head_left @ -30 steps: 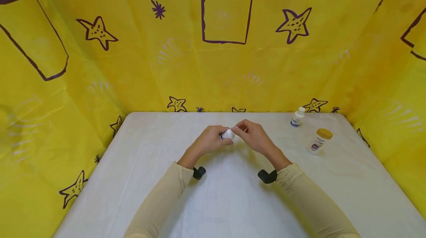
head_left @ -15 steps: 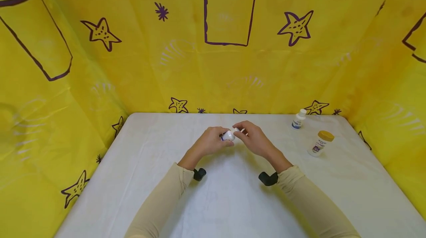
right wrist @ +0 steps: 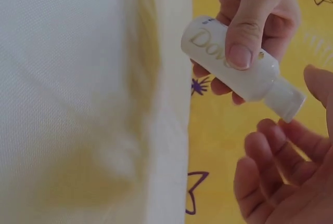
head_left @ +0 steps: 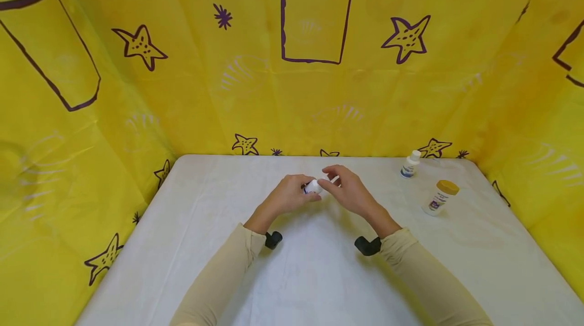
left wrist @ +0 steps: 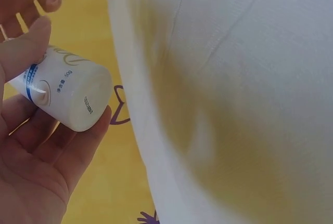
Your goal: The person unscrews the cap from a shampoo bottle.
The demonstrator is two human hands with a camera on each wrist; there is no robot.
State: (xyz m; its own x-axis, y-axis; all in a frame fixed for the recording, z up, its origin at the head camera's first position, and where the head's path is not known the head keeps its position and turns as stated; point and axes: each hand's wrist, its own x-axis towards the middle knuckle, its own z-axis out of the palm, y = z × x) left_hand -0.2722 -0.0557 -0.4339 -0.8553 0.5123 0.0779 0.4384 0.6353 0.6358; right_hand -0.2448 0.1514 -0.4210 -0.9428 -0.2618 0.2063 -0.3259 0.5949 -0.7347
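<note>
My left hand (head_left: pixel 289 193) grips a small white Dove bottle (right wrist: pixel 234 63), its thumb pressed along the label. The bottle tilts above the table, its base toward the left wrist camera and its white cap (right wrist: pixel 285 99) toward my other hand. Close by the cap is my right hand (head_left: pixel 350 190), its fingers apart and loosely bent, holding nothing. In the right wrist view the right fingertips lie very near the cap; whether one touches it I cannot tell.
A white bottle with a blue label (head_left: pixel 409 165) stands at the back right of the white-covered table (head_left: pixel 310 275). Nearer stands a clear-white jar with an orange lid (head_left: pixel 440 198). Yellow patterned curtains (head_left: pixel 201 87) enclose the table's back and sides.
My right fingers were closed at the bottle's cap end; now they have spread apart and drawn slightly away. The left hand keeps its hold on the bottle. The head view has shifted slightly.
</note>
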